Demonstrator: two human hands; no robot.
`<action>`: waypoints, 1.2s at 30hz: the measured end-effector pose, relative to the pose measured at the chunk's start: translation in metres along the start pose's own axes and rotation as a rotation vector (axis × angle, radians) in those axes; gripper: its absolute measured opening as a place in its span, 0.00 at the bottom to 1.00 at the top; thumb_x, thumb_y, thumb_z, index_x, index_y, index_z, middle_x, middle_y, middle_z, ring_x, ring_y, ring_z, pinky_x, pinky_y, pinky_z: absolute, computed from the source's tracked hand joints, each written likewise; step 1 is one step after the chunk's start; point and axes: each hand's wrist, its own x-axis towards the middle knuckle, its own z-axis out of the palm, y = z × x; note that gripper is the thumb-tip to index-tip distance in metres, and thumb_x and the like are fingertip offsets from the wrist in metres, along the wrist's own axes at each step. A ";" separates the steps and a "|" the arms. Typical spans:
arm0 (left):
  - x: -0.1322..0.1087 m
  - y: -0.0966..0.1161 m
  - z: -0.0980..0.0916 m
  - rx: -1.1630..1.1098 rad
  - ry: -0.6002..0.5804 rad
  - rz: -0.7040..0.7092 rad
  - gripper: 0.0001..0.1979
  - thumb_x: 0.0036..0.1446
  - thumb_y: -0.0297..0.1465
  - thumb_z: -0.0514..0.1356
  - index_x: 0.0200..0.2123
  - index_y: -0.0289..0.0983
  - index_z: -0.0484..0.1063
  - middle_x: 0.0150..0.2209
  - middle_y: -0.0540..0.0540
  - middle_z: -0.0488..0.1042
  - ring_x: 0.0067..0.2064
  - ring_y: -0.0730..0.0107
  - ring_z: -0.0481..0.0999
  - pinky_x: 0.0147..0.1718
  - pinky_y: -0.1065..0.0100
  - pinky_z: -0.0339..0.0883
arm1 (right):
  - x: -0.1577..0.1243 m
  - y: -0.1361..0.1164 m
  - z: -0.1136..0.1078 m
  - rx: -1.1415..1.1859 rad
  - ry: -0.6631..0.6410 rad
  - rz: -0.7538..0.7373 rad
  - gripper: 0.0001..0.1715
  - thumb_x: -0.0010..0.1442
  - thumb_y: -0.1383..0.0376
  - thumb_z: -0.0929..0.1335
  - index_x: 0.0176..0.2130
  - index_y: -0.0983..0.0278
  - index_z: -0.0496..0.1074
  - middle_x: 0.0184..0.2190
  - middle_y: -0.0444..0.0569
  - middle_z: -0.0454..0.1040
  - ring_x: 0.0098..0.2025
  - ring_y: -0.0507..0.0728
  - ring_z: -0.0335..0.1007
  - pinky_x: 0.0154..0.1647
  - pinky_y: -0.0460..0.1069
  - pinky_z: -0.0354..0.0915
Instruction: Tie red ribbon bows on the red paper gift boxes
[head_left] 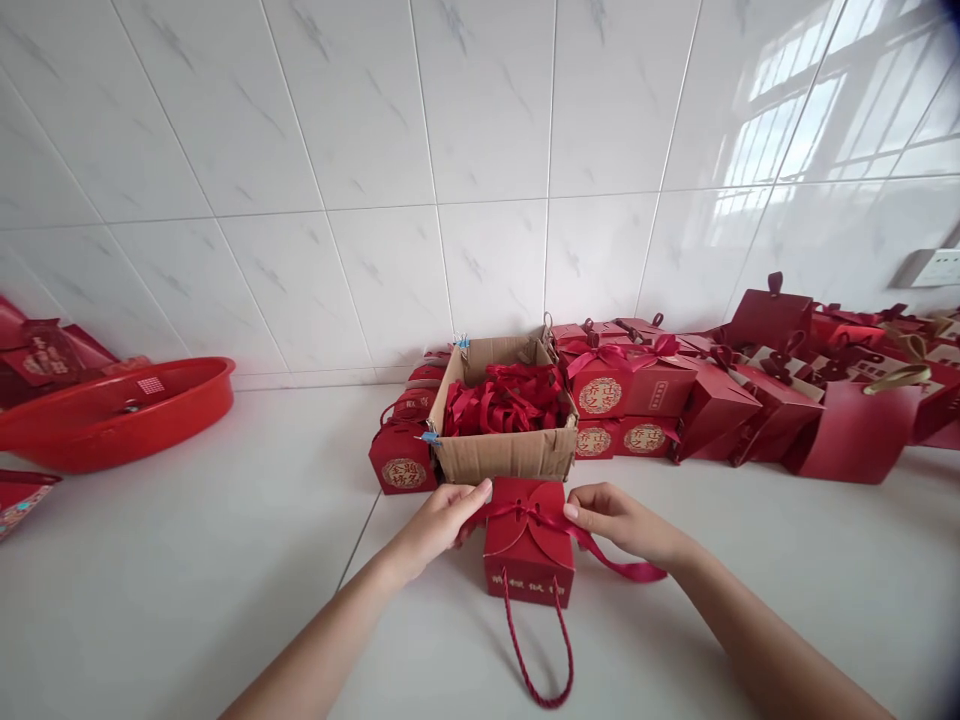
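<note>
A small red gift box (529, 550) stands on the white counter, its curved top flaps closed and a rope handle (568, 660) hanging toward me. Across its top runs a red ribbon (622, 567), crossed or knotted at the middle, with one end trailing right. My left hand (442, 520) is at the box's left side, thumb and fingers pinching the ribbon. At the right side my right hand (619, 518) pinches the ribbon between thumb and fingers. Just behind the box is a cardboard box (506, 457) full of loose red ribbons (510, 400).
Red gift boxes (401, 455) line the cardboard box's left side. More decorated boxes (637, 390) are stacked and crowded along the right. A red basin (120, 420) sits far left. White tiled wall (375, 110) rises behind the counter (247, 560).
</note>
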 end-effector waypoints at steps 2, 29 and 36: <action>-0.001 0.001 0.002 -0.052 -0.025 0.026 0.27 0.55 0.51 0.55 0.21 0.38 0.49 0.21 0.55 0.47 0.23 0.76 0.46 0.22 0.69 0.39 | -0.002 0.001 0.002 0.046 -0.031 0.005 0.28 0.59 0.46 0.65 0.23 0.64 0.59 0.21 0.39 0.52 0.24 0.48 0.46 0.26 0.47 0.45; -0.002 -0.002 0.002 -0.073 -0.050 0.126 0.21 0.53 0.39 0.61 0.20 0.37 0.52 0.22 0.55 0.50 0.26 0.76 0.49 0.26 0.70 0.44 | -0.007 0.004 -0.011 0.196 -0.057 -0.031 0.20 0.54 0.54 0.72 0.23 0.67 0.69 0.18 0.40 0.65 0.22 0.48 0.58 0.26 0.45 0.56; -0.005 0.004 0.003 0.211 0.105 0.314 0.13 0.52 0.35 0.62 0.39 0.40 0.63 0.43 0.47 0.67 0.48 0.63 0.66 0.49 0.63 0.59 | -0.012 -0.012 -0.008 0.340 -0.094 -0.187 0.18 0.52 0.55 0.74 0.37 0.65 0.76 0.26 0.44 0.72 0.28 0.50 0.67 0.35 0.49 0.65</action>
